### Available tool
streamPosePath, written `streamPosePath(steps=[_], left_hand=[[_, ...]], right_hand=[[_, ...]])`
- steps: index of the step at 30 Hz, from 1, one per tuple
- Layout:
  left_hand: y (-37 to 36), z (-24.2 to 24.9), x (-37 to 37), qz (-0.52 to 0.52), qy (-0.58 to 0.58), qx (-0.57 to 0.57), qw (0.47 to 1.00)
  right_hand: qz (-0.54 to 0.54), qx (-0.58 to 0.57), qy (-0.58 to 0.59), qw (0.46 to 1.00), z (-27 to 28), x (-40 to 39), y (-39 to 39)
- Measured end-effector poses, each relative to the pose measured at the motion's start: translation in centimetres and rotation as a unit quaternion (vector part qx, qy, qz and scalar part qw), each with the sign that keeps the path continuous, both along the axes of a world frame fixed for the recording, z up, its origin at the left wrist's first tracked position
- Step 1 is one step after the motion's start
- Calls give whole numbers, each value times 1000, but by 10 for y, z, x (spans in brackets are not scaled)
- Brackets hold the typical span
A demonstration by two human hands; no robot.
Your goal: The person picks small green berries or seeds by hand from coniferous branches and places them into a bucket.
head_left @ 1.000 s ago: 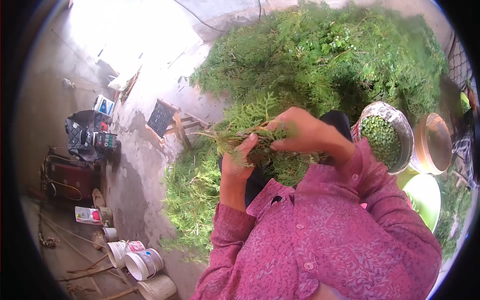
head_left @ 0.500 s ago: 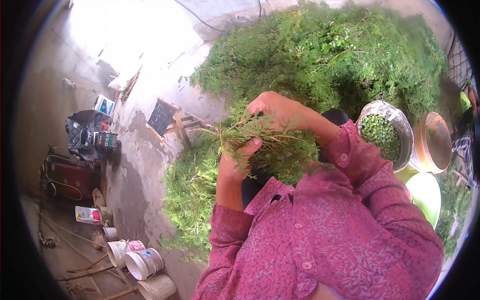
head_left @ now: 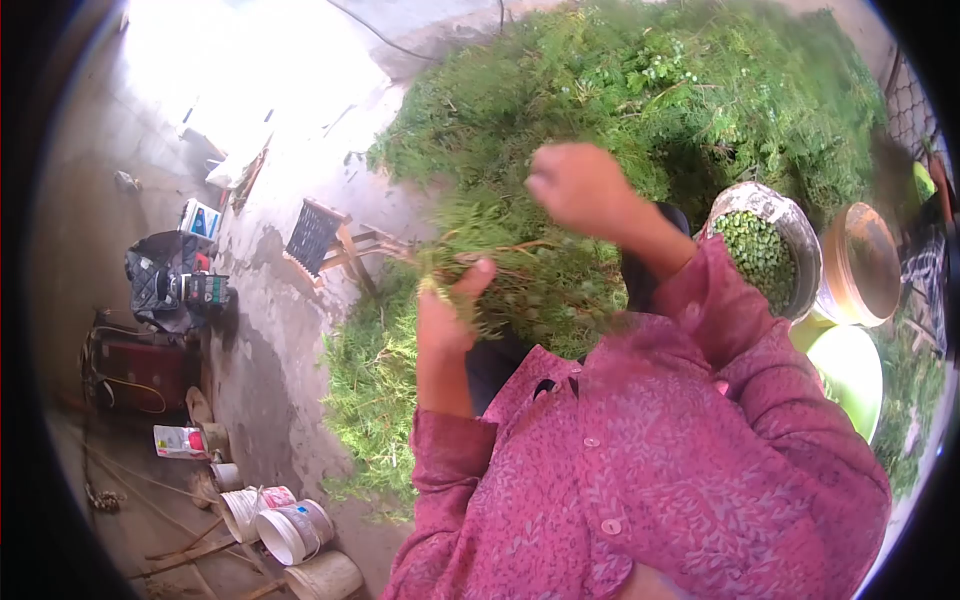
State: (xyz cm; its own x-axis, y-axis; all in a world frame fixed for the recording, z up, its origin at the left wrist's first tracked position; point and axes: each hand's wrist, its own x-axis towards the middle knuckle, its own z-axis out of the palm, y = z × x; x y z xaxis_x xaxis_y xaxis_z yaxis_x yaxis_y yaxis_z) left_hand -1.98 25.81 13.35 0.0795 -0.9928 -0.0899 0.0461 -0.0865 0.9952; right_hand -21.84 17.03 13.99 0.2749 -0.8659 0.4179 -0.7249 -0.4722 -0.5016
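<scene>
My left hand point(head_left: 450, 305) is closed around a leafy green sprig bundle point(head_left: 520, 280), its thumb across the stems. Above and to the right of the bundle, apart from it, my right hand point(head_left: 582, 188) has curled fingers; they are blurred, and anything between them is hidden. Behind both hands spreads a large heap of green branches point(head_left: 740, 110). Right of my right forearm stands a whitish bucket point(head_left: 808, 240) holding small green cones or seeds point(head_left: 752, 250).
A brownish tub point(head_left: 868, 262) and a light green basin point(head_left: 848, 380) are at the right. A stool point(head_left: 318, 240) lies beyond my left hand. On the left are a dark bag point(head_left: 160, 280), a dark red case point(head_left: 145, 370) and several pale buckets point(head_left: 295, 530). More branches point(head_left: 370, 400) lie at lower left.
My right hand has come away from the bundle, moving right and slightly up. My left hand still holds the bundle, a little further left. The view has shifted slightly.
</scene>
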Motion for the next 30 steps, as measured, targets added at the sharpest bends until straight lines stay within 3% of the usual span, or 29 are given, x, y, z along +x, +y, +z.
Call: streamPosePath(steps=[1,3,4,6,7,8,9,11,13,15,16,17,19,23,25,27,30], left_hand=[[1,5,0,-4,0,1,1000],[3,19,-2,45,155,-40,986],[2,20,3,81,170,-51,981],[1,20,12,124,183,-35,975],[1,19,16,163,195,-18,967],[2,19,20,129,223,-21,966],[2,16,24,129,224,-20,966],[2,8,29,140,243,26,960],[1,6,28,122,255,34,959],[2,5,24,102,261,46,959],[2,7,21,81,264,41,960],[1,9,18,59,268,34,961],[2,12,13,43,267,13,963],[8,21,13,1,250,-19,968],[9,22,16,-11,247,-4,969],[9,23,13,58,229,6,972],[12,25,11,70,221,0,973]], right_hand=[[-27,50,-58,997,6,-20,0],[-76,61,-230,968,-3,-63,2],[-79,121,-305,941,-1,-86,13],[-130,65,-317,937,-26,-138,23],[-172,21,-303,937,-47,-168,29],[-246,24,-220,944,-58,-195,41],[-333,53,-115,934,-69,-218,52],[-379,167,110,904,-81,-240,74],[-355,215,87,906,-78,-237,81],[-194,200,-90,956,-73,-224,70],[-133,206,-164,955,-66,-209,61],[-70,208,-236,947,-57,-190,51],[33,268,-390,880,-49,-147,31],[236,369,-401,805,-12,-57,18],[305,389,-310,812,0,-26,17],[333,412,-292,796,5,-7,18],[377,428,-298,766,4,6,18]])
